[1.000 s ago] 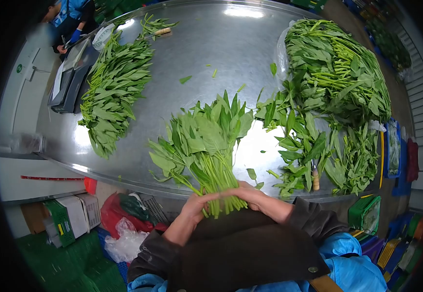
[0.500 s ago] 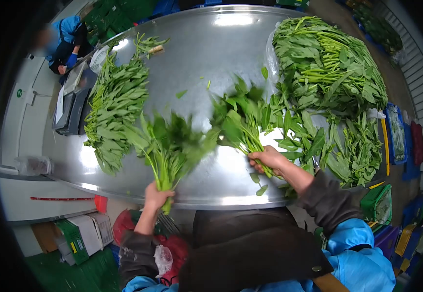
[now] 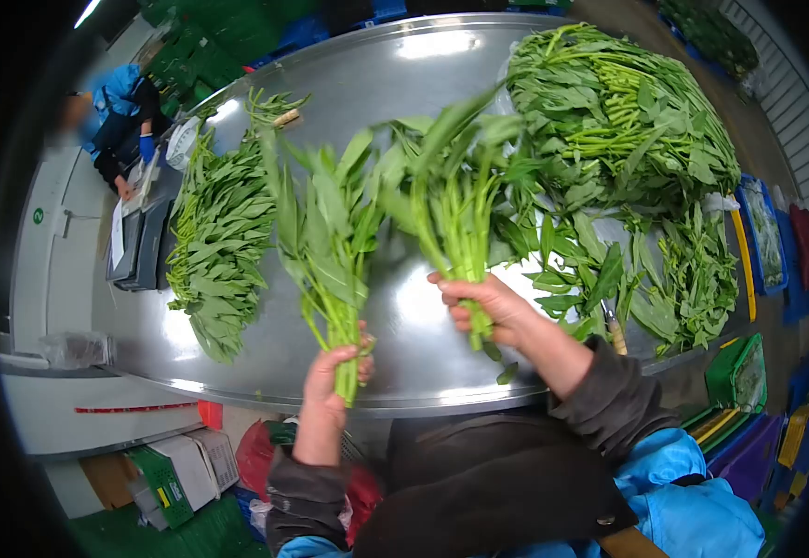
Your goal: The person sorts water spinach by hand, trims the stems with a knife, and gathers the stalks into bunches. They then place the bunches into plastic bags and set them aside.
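Since the first frame, the left hand (image 3: 330, 372) and right hand (image 3: 497, 312) have parted from one shared bundle at the near edge, and each has come up over the metal desk (image 3: 358, 88) with its own bunch. Across that desk, the big heap of leafy greens (image 3: 628, 121) fills the far right, its stems and leaves packed thickly. Next in size, an orderly row of greens (image 3: 223, 251) lies along the left, leaves overlapping. Looser, tangled stems (image 3: 693, 270) spread below the heap, toward the near right edge. Smaller are the two bunches between row and heap: the left bunch (image 3: 330, 242), its stems closed in the left grip, and the right bunch (image 3: 460, 214), gripped low by the right, its leaves blurred. Both are leaves up, side by side, their tops nearly meeting. Smallest, a wooden handle (image 3: 616, 337) shows by the loose stems. Things look partway along: the row is laid out, two bunches are in hand, and plenty remains in the heap and the tangle.
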The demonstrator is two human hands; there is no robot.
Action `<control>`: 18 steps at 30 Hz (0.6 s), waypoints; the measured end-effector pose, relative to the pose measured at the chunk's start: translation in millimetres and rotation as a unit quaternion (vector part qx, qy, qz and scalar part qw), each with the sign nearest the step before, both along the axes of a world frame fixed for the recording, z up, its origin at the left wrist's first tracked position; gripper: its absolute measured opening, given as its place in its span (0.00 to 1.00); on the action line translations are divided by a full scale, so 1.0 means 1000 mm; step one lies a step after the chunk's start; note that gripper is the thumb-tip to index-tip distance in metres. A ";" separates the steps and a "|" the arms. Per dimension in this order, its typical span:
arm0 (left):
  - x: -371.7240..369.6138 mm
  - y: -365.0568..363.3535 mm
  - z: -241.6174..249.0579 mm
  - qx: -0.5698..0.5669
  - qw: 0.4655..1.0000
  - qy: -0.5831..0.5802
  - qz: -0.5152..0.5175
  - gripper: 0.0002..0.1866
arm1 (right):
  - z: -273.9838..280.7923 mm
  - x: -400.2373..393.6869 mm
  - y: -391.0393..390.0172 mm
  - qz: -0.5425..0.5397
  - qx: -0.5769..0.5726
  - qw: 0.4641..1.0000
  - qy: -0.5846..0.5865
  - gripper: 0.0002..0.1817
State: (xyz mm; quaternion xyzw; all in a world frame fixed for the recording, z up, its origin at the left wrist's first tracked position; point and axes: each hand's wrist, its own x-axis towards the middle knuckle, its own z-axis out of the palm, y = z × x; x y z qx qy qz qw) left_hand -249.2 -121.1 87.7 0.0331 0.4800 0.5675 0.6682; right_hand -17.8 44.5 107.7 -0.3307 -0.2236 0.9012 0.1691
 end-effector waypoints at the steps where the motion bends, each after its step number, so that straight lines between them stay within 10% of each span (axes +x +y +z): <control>1: 0.017 0.001 -0.011 0.007 0.999 -0.048 -0.005 0.31 | -0.011 -0.008 -0.012 -0.005 -0.002 1.000 -0.024 0.18; 18: 0.086 0.012 -0.040 -0.093 0.992 -0.082 0.025 0.19 | -0.056 -0.001 -0.042 -0.036 0.062 0.983 -0.168 0.08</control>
